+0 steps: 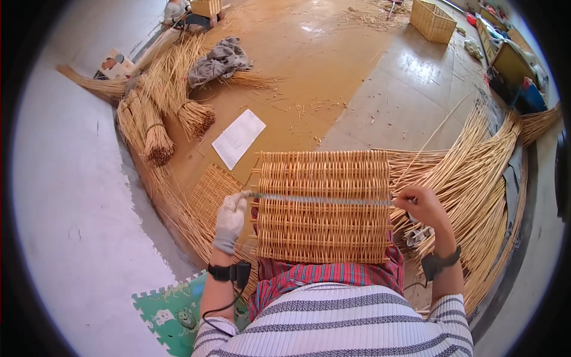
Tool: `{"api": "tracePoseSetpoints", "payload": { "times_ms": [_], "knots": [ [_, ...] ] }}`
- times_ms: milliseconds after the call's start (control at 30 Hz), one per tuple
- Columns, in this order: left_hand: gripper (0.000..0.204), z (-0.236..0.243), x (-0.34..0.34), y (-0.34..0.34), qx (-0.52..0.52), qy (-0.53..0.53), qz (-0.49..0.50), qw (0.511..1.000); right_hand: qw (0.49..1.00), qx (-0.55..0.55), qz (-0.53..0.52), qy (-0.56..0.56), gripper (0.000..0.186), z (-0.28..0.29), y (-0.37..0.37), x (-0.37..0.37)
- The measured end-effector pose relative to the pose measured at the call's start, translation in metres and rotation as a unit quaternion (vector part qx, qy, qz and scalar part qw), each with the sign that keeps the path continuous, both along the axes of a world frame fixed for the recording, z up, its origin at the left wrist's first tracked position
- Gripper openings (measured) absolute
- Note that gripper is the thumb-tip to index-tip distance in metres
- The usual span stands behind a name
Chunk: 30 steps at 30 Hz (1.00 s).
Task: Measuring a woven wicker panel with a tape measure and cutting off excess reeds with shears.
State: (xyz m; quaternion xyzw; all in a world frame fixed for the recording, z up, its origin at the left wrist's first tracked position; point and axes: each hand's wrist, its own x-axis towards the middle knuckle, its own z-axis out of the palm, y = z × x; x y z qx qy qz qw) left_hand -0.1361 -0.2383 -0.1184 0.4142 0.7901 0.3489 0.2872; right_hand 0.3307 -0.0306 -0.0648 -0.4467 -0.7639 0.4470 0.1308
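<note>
Head view: left hand point(230, 219) and right hand point(421, 204) are pinching a measuring tape point(321, 200) stretched across the woven wicker panel point(324, 232).

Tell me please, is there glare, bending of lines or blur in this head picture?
Head view: daylight glare shines on the floor tiles at top right; the fisheye bends the willow rods and darkens the corners; the woven panel, the tape across it, the gloved left hand and the bare right hand look sharp; things near the rim are small and soft.
</note>
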Motion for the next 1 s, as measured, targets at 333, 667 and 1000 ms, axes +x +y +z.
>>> {"api": "tracePoseSetpoints", "payload": {
  "times_ms": [333, 667, 1000],
  "knots": [
    [0.031, -0.013, 0.035, 0.001, 0.064, 0.151, -0.025, 0.986, 0.995, 0.084, -0.025, -0.051, 0.022, -0.022, -0.005, 0.010],
    [0.051, -0.044, 0.032, -0.010, 0.150, -0.216, 0.052, 0.963, 0.987, 0.157, -0.017, 0.022, 0.028, -0.070, 0.002, 0.003],
    [0.047, -0.068, -0.011, 0.037, 0.150, -0.148, 0.049, 0.976, 0.983, 0.173, -0.057, -0.019, 0.021, -0.053, 0.042, -0.035]
  ]
}}
